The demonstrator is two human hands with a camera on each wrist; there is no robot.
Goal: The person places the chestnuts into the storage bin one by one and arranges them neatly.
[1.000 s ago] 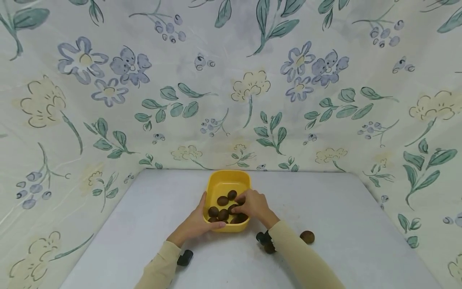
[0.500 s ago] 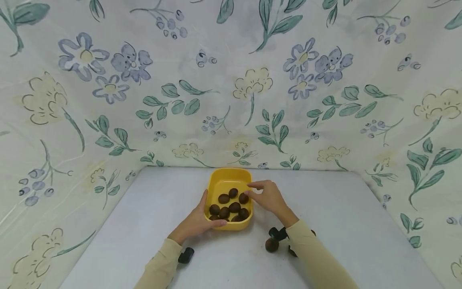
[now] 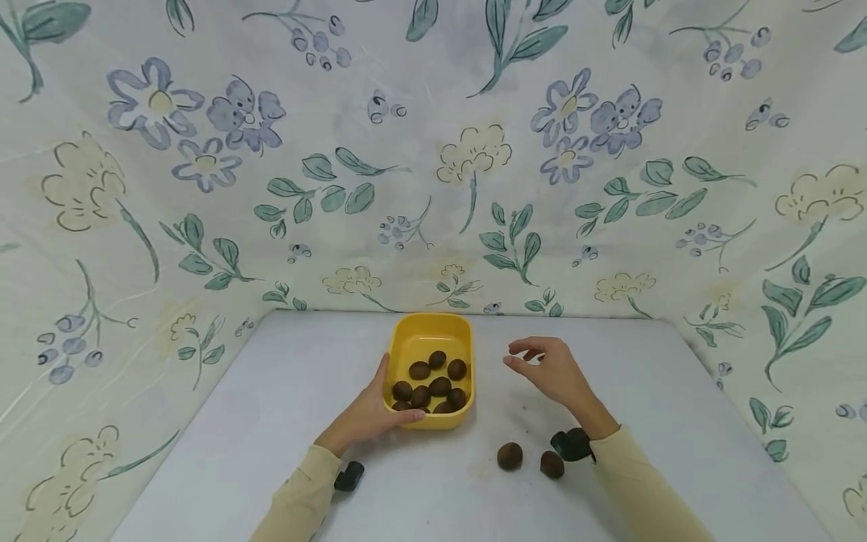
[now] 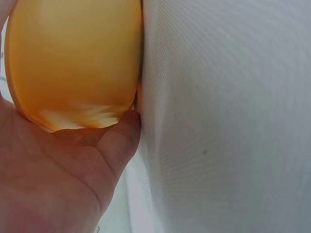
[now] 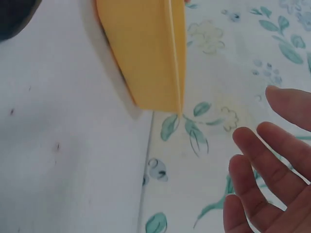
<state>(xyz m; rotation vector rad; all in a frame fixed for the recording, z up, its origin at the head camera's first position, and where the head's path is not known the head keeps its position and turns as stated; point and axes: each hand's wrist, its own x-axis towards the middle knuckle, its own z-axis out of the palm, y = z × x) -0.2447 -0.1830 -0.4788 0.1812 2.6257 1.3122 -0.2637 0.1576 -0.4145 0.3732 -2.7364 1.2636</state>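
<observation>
A yellow plastic tub (image 3: 436,423) stands on the table with several brown, egg-shaped things (image 3: 440,387) inside, too small to tell if nuts or fruit. My left hand (image 3: 369,410) holds its near left corner, thumb over the near rim and the other fingers along the left wall. Close up in the left wrist view, the palm cups the tub's wall (image 4: 77,63). To the right of the tub my right hand (image 3: 552,369) hovers with loosely bent fingers and nothing between them. Below it on the table lie two more brown things, one left (image 3: 510,456) and one right (image 3: 552,464).
Black wrist cameras show at the left sleeve (image 3: 349,476) and the right wrist (image 3: 572,444). The white table (image 3: 305,354) ends at a flower-patterned cloth (image 3: 406,248) behind. Small dark specks (image 5: 57,146) dot the tabletop.
My right hand has let go of a brown thing in the tub, come out over the right rim and moved right. The left hand keeps its hold.
</observation>
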